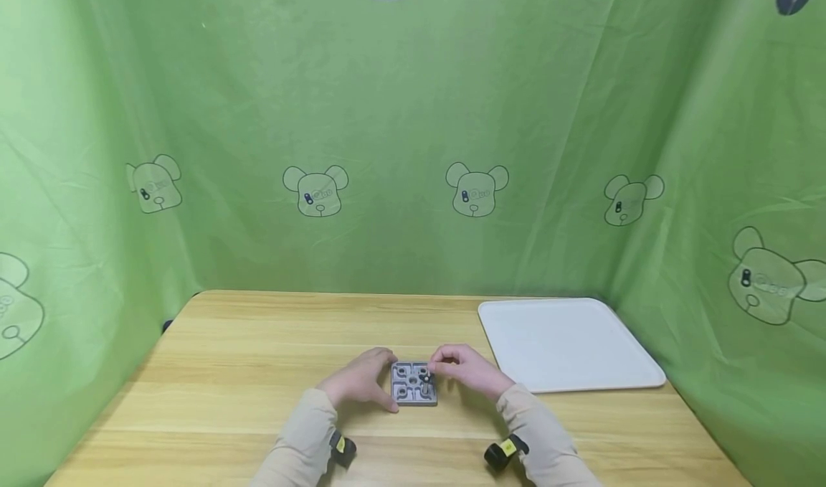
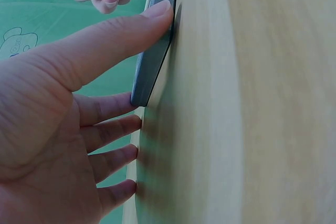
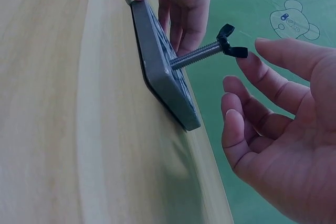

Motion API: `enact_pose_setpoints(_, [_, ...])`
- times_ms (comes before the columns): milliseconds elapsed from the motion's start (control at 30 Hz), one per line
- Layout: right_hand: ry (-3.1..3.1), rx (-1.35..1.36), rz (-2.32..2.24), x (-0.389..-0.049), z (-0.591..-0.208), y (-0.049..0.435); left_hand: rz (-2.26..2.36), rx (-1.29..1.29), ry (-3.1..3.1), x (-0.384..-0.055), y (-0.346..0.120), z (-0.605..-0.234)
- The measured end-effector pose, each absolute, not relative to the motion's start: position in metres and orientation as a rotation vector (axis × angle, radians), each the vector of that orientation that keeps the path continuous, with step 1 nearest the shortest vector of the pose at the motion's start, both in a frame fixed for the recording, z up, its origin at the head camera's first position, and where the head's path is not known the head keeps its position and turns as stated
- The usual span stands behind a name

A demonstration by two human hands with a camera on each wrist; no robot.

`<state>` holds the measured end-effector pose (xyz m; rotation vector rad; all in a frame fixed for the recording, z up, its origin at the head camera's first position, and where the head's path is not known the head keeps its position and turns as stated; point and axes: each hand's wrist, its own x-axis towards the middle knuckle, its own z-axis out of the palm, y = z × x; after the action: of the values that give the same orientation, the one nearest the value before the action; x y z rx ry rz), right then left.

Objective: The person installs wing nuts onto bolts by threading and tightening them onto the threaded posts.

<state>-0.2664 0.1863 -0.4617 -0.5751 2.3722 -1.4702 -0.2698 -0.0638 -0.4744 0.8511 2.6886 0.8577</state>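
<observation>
"Where was the bolt (image 3: 197, 56)?"

"It stood in the right half of the grey plate (image 3: 152, 56), which lay on the table (image 1: 258, 372)."

"And the left hand (image 1: 360, 381)?"

"From the plate's left side, it held the edges between thumb and index finger."

"The right hand (image 1: 474, 371)?"

"Right of the plate, its index fingertip seemingly touched the bolt's black wing, though I couldn't tell whether it pinched. The white tray (image 1: 568, 343) lay farther right of the plate"
</observation>
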Motion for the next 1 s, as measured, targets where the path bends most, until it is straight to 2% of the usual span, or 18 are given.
enact_pose_setpoints(1000, [2.384, -0.638, -1.399, -0.2671, -0.4674, 0.1836, 0.841, 0.855, 2.693, -0.2715, -0.0640, -0.4754])
